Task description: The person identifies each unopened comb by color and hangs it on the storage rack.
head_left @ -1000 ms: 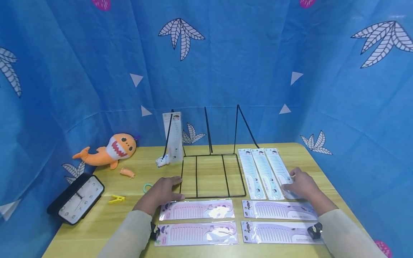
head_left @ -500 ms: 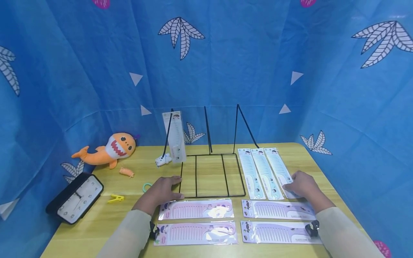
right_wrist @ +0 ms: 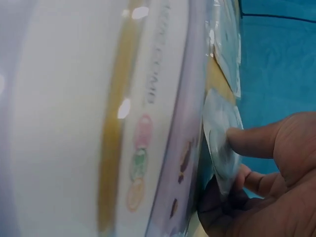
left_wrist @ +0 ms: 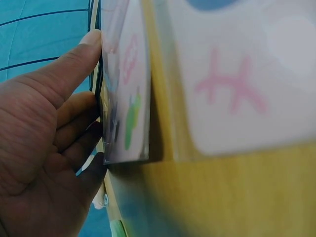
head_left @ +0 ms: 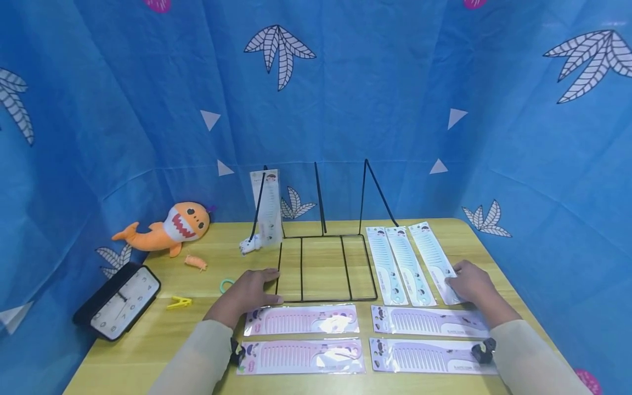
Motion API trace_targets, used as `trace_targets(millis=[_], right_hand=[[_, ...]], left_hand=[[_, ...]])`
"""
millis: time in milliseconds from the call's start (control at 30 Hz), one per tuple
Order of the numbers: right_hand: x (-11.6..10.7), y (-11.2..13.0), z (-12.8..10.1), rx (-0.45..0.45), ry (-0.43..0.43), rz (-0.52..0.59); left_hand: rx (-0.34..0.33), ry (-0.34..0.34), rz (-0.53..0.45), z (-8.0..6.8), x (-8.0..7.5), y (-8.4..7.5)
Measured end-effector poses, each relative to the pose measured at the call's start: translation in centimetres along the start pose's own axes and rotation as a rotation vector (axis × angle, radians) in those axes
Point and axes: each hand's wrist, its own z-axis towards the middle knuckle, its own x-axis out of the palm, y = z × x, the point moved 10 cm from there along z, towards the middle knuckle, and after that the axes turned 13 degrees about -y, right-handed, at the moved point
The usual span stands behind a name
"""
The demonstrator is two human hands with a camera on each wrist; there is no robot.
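Observation:
My right hand [head_left: 474,282] pinches the near end of a blue packaged comb [head_left: 434,258]. In the right wrist view, the thumb [right_wrist: 249,140] lies on the wrapper and the other fingers are under it. Two more blue packaged combs [head_left: 387,266] [head_left: 411,266] lie to its left. My left hand [head_left: 249,293] rests at the near left corner of a black wire rack [head_left: 301,269], thumb and index finger spread along its rods. Another blue packaged comb [head_left: 269,208] hangs from the rack's left arm, whose tip bears a small white figure [head_left: 250,244].
Two pink packaged combs [head_left: 301,320] [head_left: 301,356] and two purple ones [head_left: 424,321] [head_left: 424,355] lie along the near side. At left are an orange shark toy [head_left: 168,227], a clock [head_left: 120,302], a yellow clip [head_left: 179,302] and a green ring [head_left: 225,285]. A blue curtain [head_left: 345,99] surrounds the table.
The blue comb in my right hand has shifted right, leaving a gap from the two beside it. The hanging comb has swung slightly. My left hand keeps its place.

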Motion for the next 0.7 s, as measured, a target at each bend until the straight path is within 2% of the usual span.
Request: trace_targets(millis=[333,533,700], right_hand=[[-1.8,-0.7,0.5,0.013,-0.095,0.129],[-3.5,-0.4,0.4,-0.007,-0.205,0.329],[-4.2,-0.1,-0.2,0.067,-0.216,0.504]], left_hand=[[0.006,0.003,-0.006,-0.1,0.1,-0.2],[0.004,-0.003,-0.009,-0.2,0.0,-0.2],[0.002,-0.008,-0.017,-0.1,-0.1,-0.2]])
